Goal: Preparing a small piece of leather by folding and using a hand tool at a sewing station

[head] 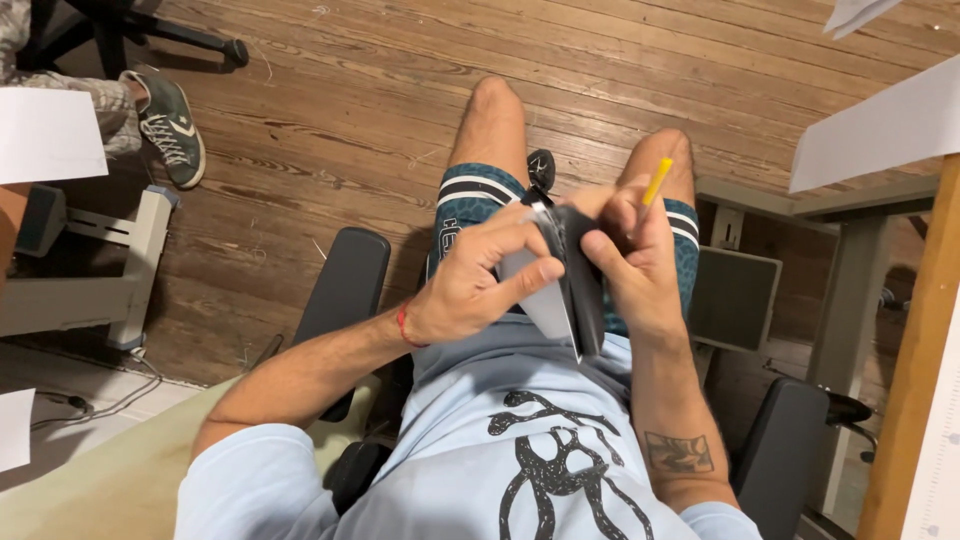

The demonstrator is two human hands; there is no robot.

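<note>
Shirt [470,440]: light blue, right under the camera, bottom cut off.
Left hand [470,285]: fingers curled round the small dark notebook [575,290] over the lap, bracing it, I'd guess.
Right hand [630,260]: pinches the notebook's other side, yellow pencil [656,182] tucked between fingers.
Hidden: pages, can't make out.

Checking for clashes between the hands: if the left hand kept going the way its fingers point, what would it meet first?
The left hand points right, across the folded dark sheet it already pinches. Past that, it would likely meet the right hand holding the yellow pencil; depth is unclear.
</note>
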